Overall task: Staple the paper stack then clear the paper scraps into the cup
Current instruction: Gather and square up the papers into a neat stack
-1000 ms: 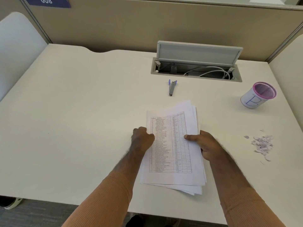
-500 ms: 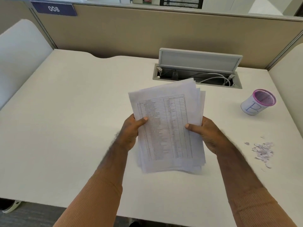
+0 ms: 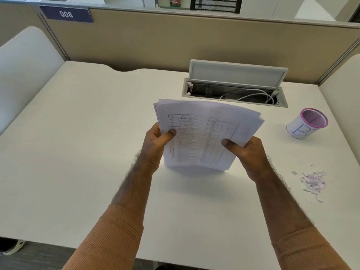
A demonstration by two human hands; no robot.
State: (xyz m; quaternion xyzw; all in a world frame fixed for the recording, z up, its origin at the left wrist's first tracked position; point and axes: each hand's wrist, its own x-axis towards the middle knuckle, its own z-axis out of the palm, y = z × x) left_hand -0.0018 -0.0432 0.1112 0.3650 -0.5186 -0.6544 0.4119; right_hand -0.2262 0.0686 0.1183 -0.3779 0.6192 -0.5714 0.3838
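above the desk [image 3: 78, 152], left hand [image 3: 155, 145] and right hand [image 3: 247, 152] grasp the paper stack [image 3: 202, 133] by its side edges.

Surface [image 3: 78, 152]: smooth, matt, off-white laminate look. Stack [image 3: 204, 137]: thin white printed paper, matt, sheets bowed and fanned at the edges. Scraps [image 3: 312, 182], right of the stack: torn white paper, matt. Cup [image 3: 307, 123], beyond the scraps: purple mesh with a white paper wrap. Sleeves [image 3: 109, 240]: ribbed orange knit cloth. Partition [image 3: 175, 41] behind the surface: tan, matt, cloth-like. Cable tray lid [image 3: 237, 74]: grey, smooth, satin finish.
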